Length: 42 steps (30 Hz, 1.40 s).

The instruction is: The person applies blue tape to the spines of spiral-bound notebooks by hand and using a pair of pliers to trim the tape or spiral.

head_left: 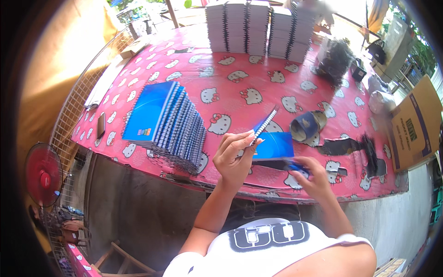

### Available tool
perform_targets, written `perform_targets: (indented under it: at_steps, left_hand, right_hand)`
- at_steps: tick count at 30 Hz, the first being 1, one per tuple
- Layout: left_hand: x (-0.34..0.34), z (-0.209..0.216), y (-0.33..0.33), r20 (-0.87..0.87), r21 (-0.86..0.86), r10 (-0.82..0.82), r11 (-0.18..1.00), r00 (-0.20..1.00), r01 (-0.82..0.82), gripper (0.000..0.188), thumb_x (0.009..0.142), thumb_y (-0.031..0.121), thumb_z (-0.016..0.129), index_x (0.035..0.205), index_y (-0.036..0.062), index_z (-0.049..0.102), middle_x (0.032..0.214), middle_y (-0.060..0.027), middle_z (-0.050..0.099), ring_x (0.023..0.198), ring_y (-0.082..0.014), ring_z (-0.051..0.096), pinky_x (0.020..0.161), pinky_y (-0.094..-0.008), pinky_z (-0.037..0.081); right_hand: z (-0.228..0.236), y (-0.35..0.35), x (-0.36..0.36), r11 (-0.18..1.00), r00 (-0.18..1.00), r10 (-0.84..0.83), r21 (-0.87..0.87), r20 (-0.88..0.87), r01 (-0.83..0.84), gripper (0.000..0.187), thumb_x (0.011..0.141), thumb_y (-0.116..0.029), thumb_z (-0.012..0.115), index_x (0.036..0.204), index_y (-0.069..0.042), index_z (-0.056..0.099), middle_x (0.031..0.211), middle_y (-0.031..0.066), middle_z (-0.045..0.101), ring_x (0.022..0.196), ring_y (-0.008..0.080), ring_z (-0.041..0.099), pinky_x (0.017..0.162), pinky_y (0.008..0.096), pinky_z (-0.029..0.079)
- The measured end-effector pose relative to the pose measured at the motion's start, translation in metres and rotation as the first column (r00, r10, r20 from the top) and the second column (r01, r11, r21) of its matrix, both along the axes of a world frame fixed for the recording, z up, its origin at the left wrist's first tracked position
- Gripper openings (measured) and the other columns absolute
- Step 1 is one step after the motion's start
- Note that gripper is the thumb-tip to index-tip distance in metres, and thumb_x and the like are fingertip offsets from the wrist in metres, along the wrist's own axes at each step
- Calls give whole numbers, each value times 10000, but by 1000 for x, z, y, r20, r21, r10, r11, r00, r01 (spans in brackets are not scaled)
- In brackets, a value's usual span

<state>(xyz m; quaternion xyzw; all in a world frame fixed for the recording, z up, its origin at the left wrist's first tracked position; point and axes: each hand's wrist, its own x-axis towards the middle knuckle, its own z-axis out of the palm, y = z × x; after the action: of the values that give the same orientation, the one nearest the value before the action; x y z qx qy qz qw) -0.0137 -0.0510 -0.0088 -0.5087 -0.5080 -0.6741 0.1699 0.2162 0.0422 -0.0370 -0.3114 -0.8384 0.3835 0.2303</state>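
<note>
My left hand [234, 157] is closed on a thin spiral-bound notebook [264, 125], held up on edge with its coil toward me. Under and beside it, a blue-covered notebook [276, 145] lies flat near the table's front edge. My right hand [316, 177], its fingers curled, grips a small dark-and-blue tool [297, 168] just in front of that notebook; motion blurs the tool, so its kind is unclear. To the left stands a tall stack of blue spiral notebooks [177, 124], coils facing right.
Tall stacks of white-paged spiral-bound books [249, 27] rise at the table's far side. A blue ring-shaped object [304, 127] and a heap of black coils [337, 60] sit right of centre. A cardboard box [417, 124] is at the right edge, a red fan [44, 175] at the left.
</note>
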Motion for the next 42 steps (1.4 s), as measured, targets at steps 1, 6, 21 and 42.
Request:
perform_targets:
  at_steps: [1,6,21,42]
  left_hand:
    - [-4,4,-3,-8,-18,9,1000,1000,-9,269,664,-78,796,896,21,705,884,-89,705,745,-171,617,600,-264,502]
    - [6,19,-16,-33,-254,-110,962,993,98,227,680,12,788,889,74,725,806,-56,664,743,-196,604,651,-328,481]
    - [-115,80,-108,635,147,189,922,749,-357,601,986,503,440,1297,-11,481,1247,-175,555,1120,-236,549,956,-376,423]
    - [-10,60,-100,-22,213,-176,961,984,177,375,997,236,415,1227,-55,472,1076,-214,621,964,-312,626,876,-433,497]
  right_hand:
    - [-22,10,22,960,981,-147,256,129,110,473,785,-217,743,1179,3,601,1178,188,589,1068,293,577,910,419,466]
    - [20,5,13,788,976,-179,612,120,69,481,745,-93,729,1204,-46,591,1239,199,524,1200,342,484,988,447,414]
    - [142,-15,-301,865,754,451,443,-478,-236,407,773,-262,759,1045,17,640,1029,164,643,936,275,631,814,354,508]
    - [4,14,-138,587,762,398,497,510,-639,334,704,-140,766,1032,-138,703,1132,108,566,1055,309,557,843,426,498]
